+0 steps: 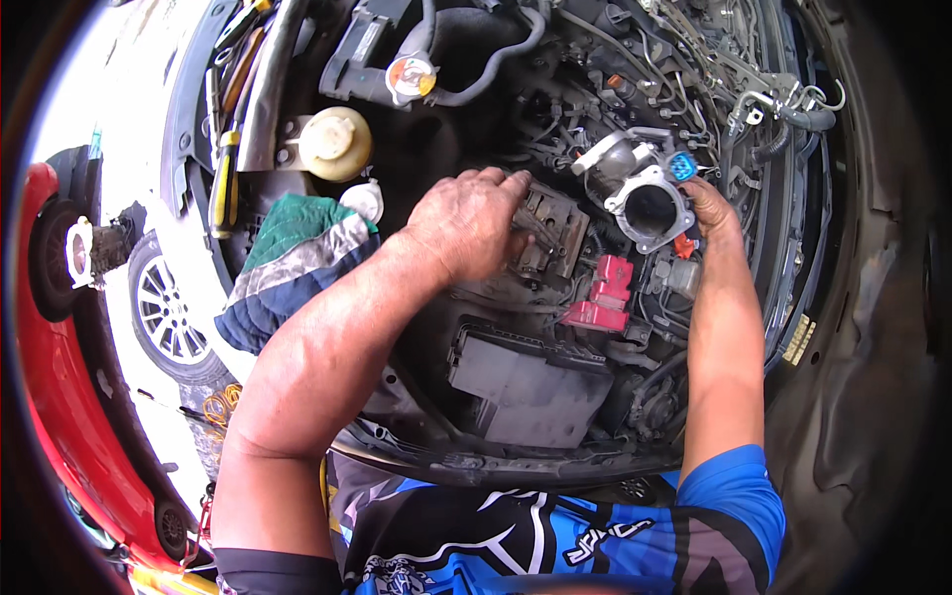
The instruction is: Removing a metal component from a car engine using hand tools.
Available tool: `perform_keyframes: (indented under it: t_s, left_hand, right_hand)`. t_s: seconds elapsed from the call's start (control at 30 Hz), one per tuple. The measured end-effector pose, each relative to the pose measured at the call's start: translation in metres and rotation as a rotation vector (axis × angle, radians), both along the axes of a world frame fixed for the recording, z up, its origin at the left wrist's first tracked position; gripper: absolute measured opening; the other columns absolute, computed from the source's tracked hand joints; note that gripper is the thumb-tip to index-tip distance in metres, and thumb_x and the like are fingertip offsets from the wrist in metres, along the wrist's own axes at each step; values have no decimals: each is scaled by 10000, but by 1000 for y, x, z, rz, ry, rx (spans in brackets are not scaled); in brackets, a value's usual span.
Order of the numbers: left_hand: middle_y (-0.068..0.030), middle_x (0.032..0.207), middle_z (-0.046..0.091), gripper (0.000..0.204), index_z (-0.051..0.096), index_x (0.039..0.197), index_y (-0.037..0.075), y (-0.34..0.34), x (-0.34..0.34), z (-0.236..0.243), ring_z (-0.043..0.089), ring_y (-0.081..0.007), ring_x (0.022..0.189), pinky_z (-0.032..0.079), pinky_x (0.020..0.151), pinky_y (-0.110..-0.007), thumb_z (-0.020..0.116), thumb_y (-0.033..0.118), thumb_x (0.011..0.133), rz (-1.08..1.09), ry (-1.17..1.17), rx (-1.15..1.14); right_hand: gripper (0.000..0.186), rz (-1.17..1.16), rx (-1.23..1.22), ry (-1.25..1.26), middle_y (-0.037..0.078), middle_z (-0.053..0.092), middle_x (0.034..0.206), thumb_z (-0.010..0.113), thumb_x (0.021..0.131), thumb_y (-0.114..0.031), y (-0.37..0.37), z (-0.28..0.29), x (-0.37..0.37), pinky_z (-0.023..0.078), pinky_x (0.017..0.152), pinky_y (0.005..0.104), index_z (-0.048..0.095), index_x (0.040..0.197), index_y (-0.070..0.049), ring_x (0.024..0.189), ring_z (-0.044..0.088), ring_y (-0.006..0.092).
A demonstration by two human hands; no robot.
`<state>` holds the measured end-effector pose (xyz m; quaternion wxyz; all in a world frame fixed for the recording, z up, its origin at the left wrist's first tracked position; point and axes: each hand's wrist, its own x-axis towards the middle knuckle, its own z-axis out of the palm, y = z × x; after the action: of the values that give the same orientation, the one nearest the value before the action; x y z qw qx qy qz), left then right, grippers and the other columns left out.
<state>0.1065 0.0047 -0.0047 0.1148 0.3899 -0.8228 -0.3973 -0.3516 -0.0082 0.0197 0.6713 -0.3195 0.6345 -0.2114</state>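
Observation:
Over the engine bay my left hand [466, 226] bends its fingers over the near-left edge of a brown, worn metal bracket [557, 230]. Most of its fingertips are out of sight, and a dark rod-like piece shows beside the thumb. To the right, my right hand [712, 210] curls in against the side of a silver throttle body [651, 206] with a round dark bore. Its fingers are bent just below a blue connector [681, 166], and partly hidden by the housing. An orange-red plug [683, 246] sits below that hand.
A red terminal cover [603, 296] and a grey box [531, 389] lie nearer me. At left are a green, grey and navy cloth [293, 263], a cream reservoir [335, 144] and a yellow-handled screwdriver [227, 183]. Hoses and wires crowd the far right. A red car [79, 426] stands outside.

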Motion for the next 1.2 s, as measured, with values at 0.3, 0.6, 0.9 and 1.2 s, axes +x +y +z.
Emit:
perform_keyframes:
  t_s: [0.3, 0.6, 0.9, 1.2]
  left_hand:
    - [-198, 1149, 660, 501, 582, 1255, 37, -7, 4, -41, 625, -374, 1117, 505, 966, -456, 705, 308, 852, 46, -95, 15]
    - [-231, 1279, 619, 636, 517, 1376, 5, -4, 8, -18, 571, -367, 1233, 462, 1049, -433, 694, 362, 880, 55, -59, 57]
    - [-251, 1257, 632, 642, 533, 1366, -8, -2, 2, -27, 584, -390, 1208, 463, 1045, -446, 693, 385, 884, 90, -66, -6]
    - [-265, 1273, 621, 650, 526, 1371, -14, -4, -3, -22, 576, -403, 1218, 468, 1036, -455, 691, 371, 874, 114, -79, -36]
  right_hand:
    - [703, -258, -107, -243, 246, 607, 1306, 703, 877, -474, 51, 40, 5, 521, 996, 566, 531, 1367, -1, 1134, 642, 414]
    - [865, -352, -173, -543, 406, 525, 1282, 670, 876, -535, 100, 99, 88, 561, 895, 630, 397, 1440, 60, 1113, 603, 542]
    - [922, -516, -304, -571, 387, 601, 1163, 612, 872, -604, 159, 85, 102, 596, 735, 559, 391, 1399, 121, 993, 645, 521]
    - [926, -670, -344, -799, 378, 615, 1141, 594, 867, -625, 243, 63, 125, 574, 717, 542, 398, 1391, 113, 958, 652, 501]
